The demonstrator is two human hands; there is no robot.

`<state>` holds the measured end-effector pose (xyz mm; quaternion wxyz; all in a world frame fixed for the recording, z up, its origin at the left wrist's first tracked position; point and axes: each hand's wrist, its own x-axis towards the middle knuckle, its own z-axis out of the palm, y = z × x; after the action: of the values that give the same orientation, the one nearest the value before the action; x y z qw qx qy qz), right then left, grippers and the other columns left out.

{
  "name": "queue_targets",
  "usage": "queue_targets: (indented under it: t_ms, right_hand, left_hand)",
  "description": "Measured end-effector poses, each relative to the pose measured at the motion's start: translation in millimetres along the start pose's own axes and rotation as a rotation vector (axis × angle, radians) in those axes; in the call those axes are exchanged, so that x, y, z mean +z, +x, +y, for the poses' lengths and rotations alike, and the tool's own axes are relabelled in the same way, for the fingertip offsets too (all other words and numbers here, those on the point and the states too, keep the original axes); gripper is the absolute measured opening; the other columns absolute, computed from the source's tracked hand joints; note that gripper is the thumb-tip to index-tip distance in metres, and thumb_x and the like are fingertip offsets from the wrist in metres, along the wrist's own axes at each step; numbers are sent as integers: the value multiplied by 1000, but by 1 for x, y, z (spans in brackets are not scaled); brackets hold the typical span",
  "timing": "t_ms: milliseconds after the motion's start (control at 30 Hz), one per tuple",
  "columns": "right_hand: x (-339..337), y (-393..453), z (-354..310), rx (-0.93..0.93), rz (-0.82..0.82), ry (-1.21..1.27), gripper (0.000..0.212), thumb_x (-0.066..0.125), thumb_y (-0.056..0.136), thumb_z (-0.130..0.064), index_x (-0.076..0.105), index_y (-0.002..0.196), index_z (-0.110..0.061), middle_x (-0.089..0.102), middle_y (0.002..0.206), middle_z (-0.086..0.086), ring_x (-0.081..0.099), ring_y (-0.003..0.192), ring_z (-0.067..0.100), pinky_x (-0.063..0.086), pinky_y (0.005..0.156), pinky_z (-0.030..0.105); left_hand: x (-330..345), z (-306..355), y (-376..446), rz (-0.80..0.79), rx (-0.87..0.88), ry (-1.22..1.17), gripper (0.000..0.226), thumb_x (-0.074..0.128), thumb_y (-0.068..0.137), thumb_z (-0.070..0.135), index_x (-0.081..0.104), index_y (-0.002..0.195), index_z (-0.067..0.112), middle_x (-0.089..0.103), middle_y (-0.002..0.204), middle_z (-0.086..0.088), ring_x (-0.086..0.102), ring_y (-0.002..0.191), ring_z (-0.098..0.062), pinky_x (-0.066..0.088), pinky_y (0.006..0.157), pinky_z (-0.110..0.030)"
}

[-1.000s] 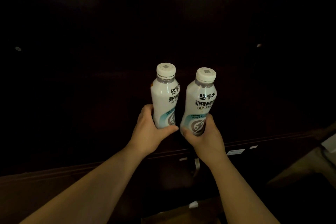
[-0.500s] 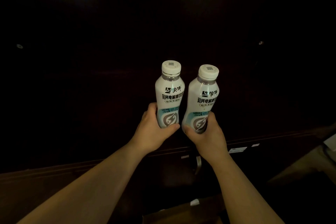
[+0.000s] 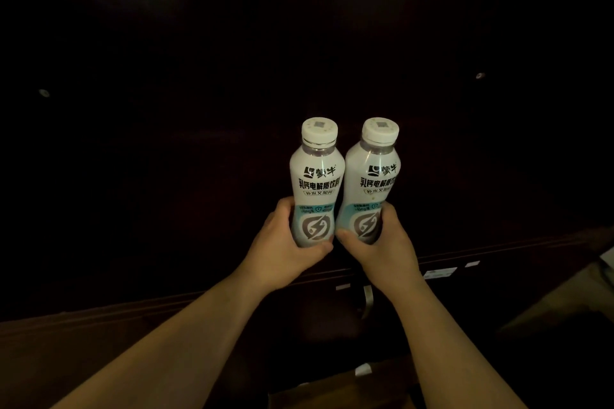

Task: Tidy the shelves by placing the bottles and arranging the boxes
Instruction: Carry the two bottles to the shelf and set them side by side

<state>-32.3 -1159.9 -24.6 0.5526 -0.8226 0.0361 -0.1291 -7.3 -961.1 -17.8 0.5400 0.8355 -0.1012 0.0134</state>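
Observation:
I hold two white drink bottles with white caps and black lettering, side by side and nearly upright, in front of a very dark shelf unit. My left hand [image 3: 285, 242] grips the lower part of the left bottle [image 3: 316, 176]. My right hand [image 3: 382, 242] grips the lower part of the right bottle [image 3: 373, 176], which leans slightly left. The two bottles touch or almost touch at their bodies. The shelf interior behind them is too dark to make out.
A dark wooden shelf edge [image 3: 498, 247] runs across below my hands, with small white labels [image 3: 438, 273] on it. A metal handle [image 3: 367, 300] shows under my right wrist. A cardboard box [image 3: 332, 388] sits at the bottom, and pale objects [image 3: 564, 295] lie at the right.
Both bottles have shifted slightly right and lower and come closer together. The left bottle has turned so its label faces me more squarely.

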Motion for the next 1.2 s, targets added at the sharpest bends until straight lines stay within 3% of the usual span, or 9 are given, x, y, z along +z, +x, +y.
queue_targets:
  t_ms: [67, 133, 200, 300, 500, 600, 700, 967, 1200]
  right_hand:
    - [-7, 1, -2, 13, -43, 110, 82, 85, 66, -54, 37, 132, -59, 61, 115, -45, 57, 106, -24, 51, 73, 4]
    - [-16, 3, -3, 18, -69, 177, 83, 84, 70, -53, 37, 139, -55, 59, 125, -42, 54, 114, -23, 49, 78, 4]
    - [-22, 4, -1, 21, -96, 148, 66, 82, 77, -50, 47, 134, -54, 63, 126, -35, 56, 115, -20, 49, 82, 8]
    - [-24, 3, 5, 2, -91, 116, 45, 81, 83, -42, 58, 120, -55, 69, 116, -36, 64, 109, -12, 53, 81, 9]
    - [-34, 0, 13, -16, -64, 120, 45, 81, 83, -40, 63, 125, -45, 71, 118, -30, 66, 111, -8, 55, 87, 14]
    - [-38, 1, 15, -17, -62, 106, 47, 81, 85, -39, 64, 129, -40, 71, 119, -30, 65, 113, -8, 54, 91, 19]
    - [-41, 5, 16, -9, -66, 93, 43, 79, 88, -36, 62, 125, -48, 71, 116, -34, 65, 110, -10, 54, 86, 11]
    - [-42, 7, 18, 1, -58, 84, 53, 79, 87, -41, 59, 137, -41, 69, 121, -32, 64, 113, -10, 51, 92, 17]
    - [-42, 10, 21, 13, -55, 61, 58, 79, 86, -45, 57, 139, -42, 70, 125, -25, 62, 120, -5, 50, 102, 29]
  left_hand:
    - [-4, 0, -2, -8, -13, 2, 97, 82, 61, 59, 35, 142, 36, 49, 134, 20, 51, 111, 11, 44, 85, -12]
    - [-8, 0, -2, -22, -16, -9, 93, 80, 64, 57, 37, 143, 34, 49, 137, 19, 51, 113, 12, 46, 89, -15]
    - [-9, -1, -1, -36, -11, -11, 72, 83, 73, 43, 46, 135, 38, 58, 130, 20, 57, 113, 11, 51, 95, -20]
    - [-9, -2, -1, -35, 0, -23, 57, 85, 76, 32, 51, 119, 48, 65, 120, 21, 58, 111, 13, 50, 91, -12]
    - [-3, -2, -3, -56, 33, -22, 61, 86, 76, 29, 56, 128, 37, 69, 122, 15, 61, 115, 4, 46, 96, -15]
    - [2, -1, -2, -35, 42, -3, 58, 88, 74, 30, 56, 119, 46, 69, 117, 18, 61, 110, 9, 48, 90, -11]
    - [10, 1, 0, -18, 30, 2, 56, 89, 72, 32, 55, 112, 52, 69, 113, 23, 60, 106, 13, 47, 84, -6]
    - [13, -1, 1, -32, 45, -15, 68, 86, 71, 41, 59, 132, 35, 70, 121, 17, 63, 113, 3, 51, 99, -26]
    - [12, 2, 2, -71, 38, 32, 75, 84, 74, 43, 54, 141, 30, 65, 131, 15, 58, 120, 3, 47, 103, -24]
